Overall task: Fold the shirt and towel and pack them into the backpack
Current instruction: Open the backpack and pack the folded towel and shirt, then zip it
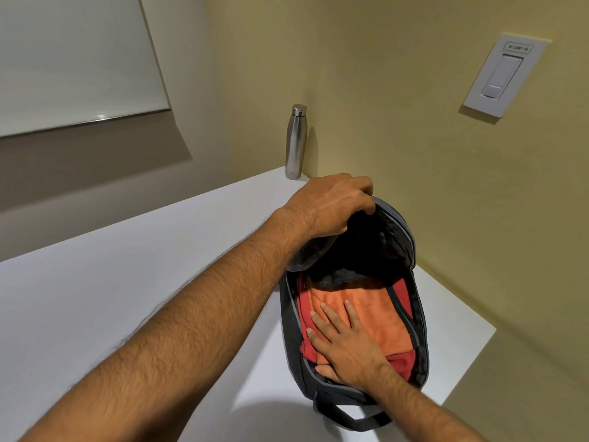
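A dark grey backpack (420, 342) lies open on the white table (127, 298), its flap raised toward the wall. My left hand (331, 205) grips the top edge of that flap and holds it up. Inside the bag lies a folded orange towel (376, 311) on top of a red shirt (401, 362), which shows at the sides and near end. My right hand (344, 342) rests flat on the towel, fingers spread, pressing down. The bag's carry handle (350, 416) hangs toward me over the table.
A steel water bottle (295, 141) stands upright at the table's far corner against the yellow wall. A white light switch (503, 74) is on the wall at right. The table's right edge runs close beside the backpack.
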